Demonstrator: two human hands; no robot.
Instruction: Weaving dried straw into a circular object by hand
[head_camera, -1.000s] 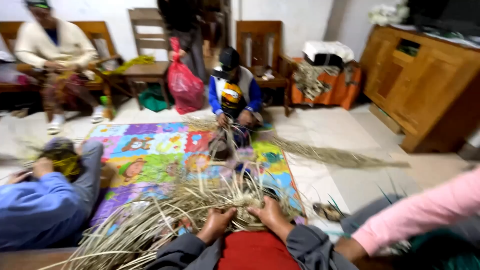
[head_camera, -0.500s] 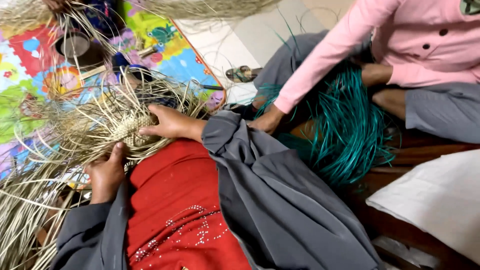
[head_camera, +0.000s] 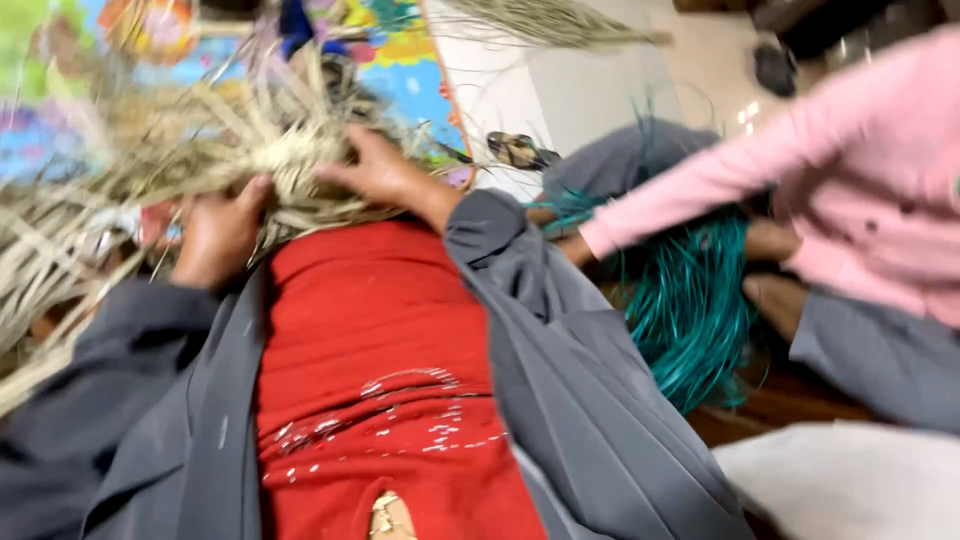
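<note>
A bundle of pale dry straw strands (head_camera: 150, 170), partly woven, lies across my lap over red cloth (head_camera: 370, 330). My left hand (head_camera: 215, 235) grips the woven part from below on the left. My right hand (head_camera: 385, 170) presses on top of the weave at the right, fingers curled into the strands. Both my arms wear grey sleeves. The loose ends of the straw fan out to the left and blur.
A person in a pink sleeve (head_camera: 740, 170) sits to my right, handling teal strands (head_camera: 690, 300). A colourful play mat (head_camera: 400, 50) covers the floor ahead. More pale straw (head_camera: 540, 25) and a sandal (head_camera: 520, 150) lie on the light floor.
The view has dropped from the room to my lap and then shifted slightly. My hands stay on the straw weave; the right hand has moved a little higher on it.
</note>
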